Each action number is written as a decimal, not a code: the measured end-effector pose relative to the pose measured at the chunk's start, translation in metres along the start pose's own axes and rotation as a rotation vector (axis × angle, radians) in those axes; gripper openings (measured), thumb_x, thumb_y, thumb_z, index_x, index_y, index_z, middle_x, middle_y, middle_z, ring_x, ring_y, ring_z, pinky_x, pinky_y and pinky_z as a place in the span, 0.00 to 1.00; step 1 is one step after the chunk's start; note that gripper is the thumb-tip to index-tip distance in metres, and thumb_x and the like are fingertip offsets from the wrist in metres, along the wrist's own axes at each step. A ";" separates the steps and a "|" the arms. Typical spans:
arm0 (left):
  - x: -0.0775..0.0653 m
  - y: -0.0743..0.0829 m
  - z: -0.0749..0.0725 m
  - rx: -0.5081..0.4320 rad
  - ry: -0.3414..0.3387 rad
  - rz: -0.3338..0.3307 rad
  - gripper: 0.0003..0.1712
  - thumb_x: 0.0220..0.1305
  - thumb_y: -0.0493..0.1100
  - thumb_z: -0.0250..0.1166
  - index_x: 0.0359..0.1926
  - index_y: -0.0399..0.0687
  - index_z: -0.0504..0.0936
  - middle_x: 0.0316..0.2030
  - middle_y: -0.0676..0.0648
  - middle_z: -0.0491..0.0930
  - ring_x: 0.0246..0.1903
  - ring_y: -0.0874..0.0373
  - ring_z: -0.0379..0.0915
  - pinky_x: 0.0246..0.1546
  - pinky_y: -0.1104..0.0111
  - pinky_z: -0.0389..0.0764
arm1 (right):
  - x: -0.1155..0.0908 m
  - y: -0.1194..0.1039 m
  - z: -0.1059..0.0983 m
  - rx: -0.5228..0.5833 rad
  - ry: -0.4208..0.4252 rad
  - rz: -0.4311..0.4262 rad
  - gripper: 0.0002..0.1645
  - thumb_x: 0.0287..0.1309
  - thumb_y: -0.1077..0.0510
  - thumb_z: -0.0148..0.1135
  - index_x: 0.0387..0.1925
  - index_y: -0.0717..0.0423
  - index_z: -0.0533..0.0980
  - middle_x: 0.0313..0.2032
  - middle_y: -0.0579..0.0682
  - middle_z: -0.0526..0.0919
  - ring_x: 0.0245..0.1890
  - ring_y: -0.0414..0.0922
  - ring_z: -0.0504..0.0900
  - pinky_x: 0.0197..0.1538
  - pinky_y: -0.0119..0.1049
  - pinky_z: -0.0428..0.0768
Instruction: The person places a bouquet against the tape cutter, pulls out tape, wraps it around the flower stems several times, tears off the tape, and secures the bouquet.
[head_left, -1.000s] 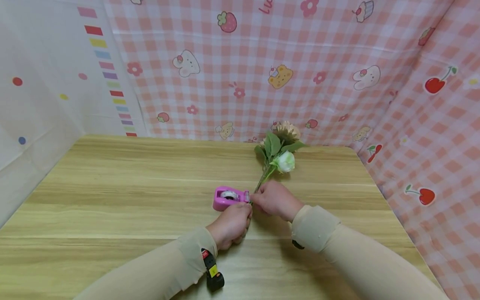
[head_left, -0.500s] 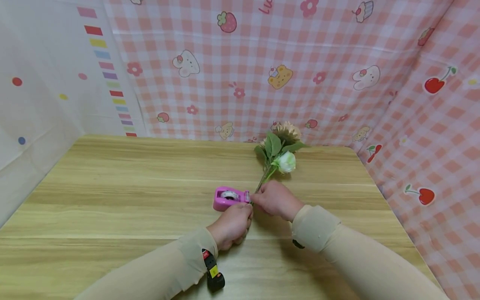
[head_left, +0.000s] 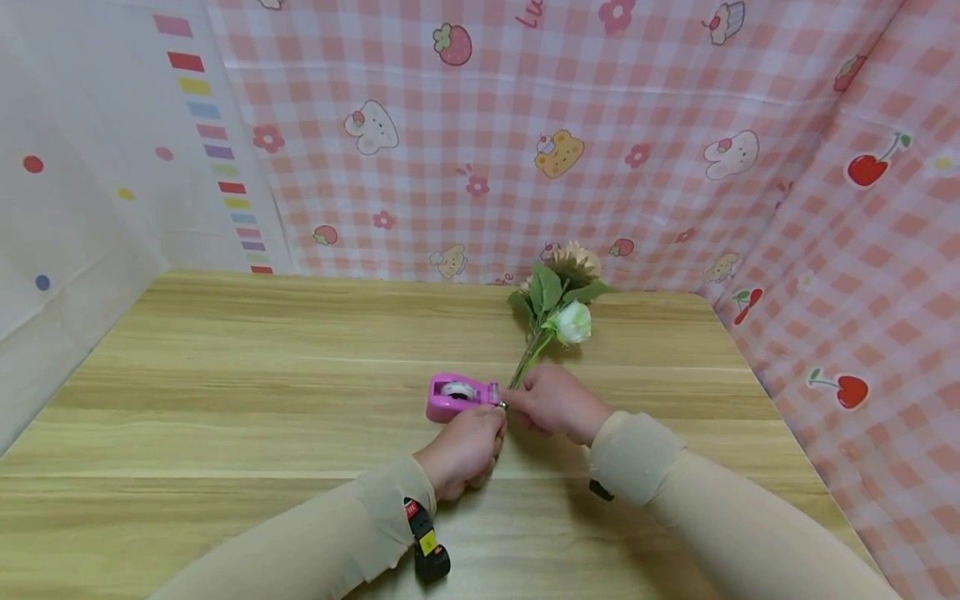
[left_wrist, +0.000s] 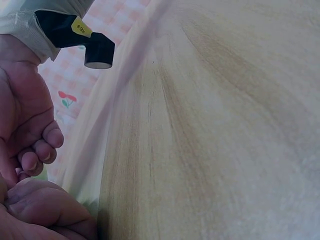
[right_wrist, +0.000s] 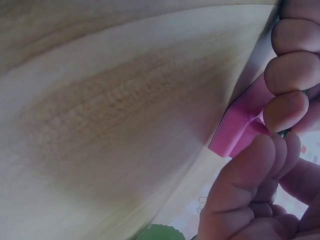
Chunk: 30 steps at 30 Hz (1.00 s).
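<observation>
A bunch of artificial flowers lies slanting on the table, with a white rose (head_left: 572, 323), a beige bloom (head_left: 576, 265) and green leaves (head_left: 546, 288). My left hand (head_left: 463, 450) grips the lower ends of the flower stems (head_left: 521, 371), mostly hidden in its fist. Just above it, my right hand (head_left: 558, 402) pinches at the stems with thumb and fingertips; a small shiny bit shows between the hands. A pink tape dispenser (head_left: 442, 406) with a tape roll (head_left: 458, 390) stands directly left, its cutter end close to the fingertips. In the right wrist view the curled left fingers (right_wrist: 290, 75) face the right fingertips.
The wood-grain table (head_left: 225, 400) reaches back to a pink checked cloth (head_left: 480, 150) hung behind it. Another checked cloth (head_left: 885, 275) hangs on the right, and a white dotted one (head_left: 75, 217) on the left. The blooms lie close to the back edge.
My right hand has shifted slightly right, and the shiny bit between the hands shows more clearly. My left hand, the tape dispenser and the flowers stay nearly still.
</observation>
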<state>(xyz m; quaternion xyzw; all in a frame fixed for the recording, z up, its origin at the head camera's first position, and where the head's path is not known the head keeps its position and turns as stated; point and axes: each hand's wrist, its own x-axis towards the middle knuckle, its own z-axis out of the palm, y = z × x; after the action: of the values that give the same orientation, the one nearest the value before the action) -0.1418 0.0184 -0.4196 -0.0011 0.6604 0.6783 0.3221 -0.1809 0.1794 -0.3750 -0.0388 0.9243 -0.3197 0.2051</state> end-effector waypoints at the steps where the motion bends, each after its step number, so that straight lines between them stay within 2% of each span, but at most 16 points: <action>1: 0.000 0.000 0.000 0.002 -0.001 0.001 0.18 0.85 0.49 0.40 0.38 0.46 0.68 0.18 0.57 0.61 0.12 0.65 0.50 0.13 0.73 0.53 | 0.000 0.001 0.000 0.003 -0.003 0.002 0.29 0.74 0.47 0.62 0.19 0.62 0.79 0.13 0.45 0.74 0.16 0.39 0.70 0.21 0.30 0.68; 9: 0.001 0.000 -0.001 0.008 -0.001 -0.003 0.17 0.84 0.48 0.40 0.38 0.46 0.67 0.18 0.57 0.62 0.12 0.65 0.50 0.13 0.74 0.53 | 0.001 0.004 -0.001 0.054 -0.041 0.016 0.20 0.73 0.56 0.59 0.25 0.62 0.82 0.22 0.50 0.83 0.22 0.41 0.77 0.27 0.32 0.80; 15: 0.002 0.000 0.000 0.007 -0.003 -0.005 0.17 0.85 0.48 0.40 0.38 0.46 0.67 0.18 0.57 0.61 0.12 0.65 0.50 0.13 0.74 0.53 | 0.000 0.004 -0.001 0.073 -0.068 0.017 0.16 0.74 0.60 0.58 0.30 0.62 0.83 0.25 0.51 0.84 0.25 0.41 0.79 0.29 0.32 0.82; 20: 0.002 0.000 0.000 0.013 -0.007 -0.006 0.18 0.85 0.48 0.39 0.38 0.46 0.67 0.18 0.57 0.61 0.12 0.65 0.50 0.13 0.73 0.53 | -0.001 0.003 -0.002 0.048 -0.073 0.019 0.17 0.75 0.59 0.58 0.29 0.61 0.82 0.23 0.48 0.82 0.24 0.41 0.76 0.28 0.31 0.78; 27: 0.001 0.000 -0.001 0.032 -0.001 -0.007 0.18 0.85 0.49 0.38 0.39 0.46 0.68 0.19 0.56 0.62 0.12 0.64 0.52 0.13 0.73 0.54 | -0.002 0.004 -0.004 -0.039 -0.028 0.014 0.20 0.72 0.54 0.62 0.23 0.58 0.78 0.14 0.44 0.72 0.17 0.39 0.68 0.22 0.29 0.66; 30: 0.000 0.000 -0.001 0.051 0.000 -0.006 0.19 0.85 0.49 0.38 0.39 0.45 0.68 0.18 0.56 0.62 0.12 0.64 0.52 0.13 0.73 0.55 | -0.001 0.005 -0.004 -0.016 -0.030 0.016 0.21 0.72 0.54 0.62 0.22 0.59 0.77 0.14 0.44 0.71 0.17 0.39 0.67 0.22 0.30 0.65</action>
<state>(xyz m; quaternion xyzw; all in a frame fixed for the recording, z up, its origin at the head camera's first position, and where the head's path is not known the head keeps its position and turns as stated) -0.1426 0.0179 -0.4195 0.0052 0.6776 0.6602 0.3240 -0.1809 0.1859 -0.3752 -0.0381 0.9238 -0.3101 0.2212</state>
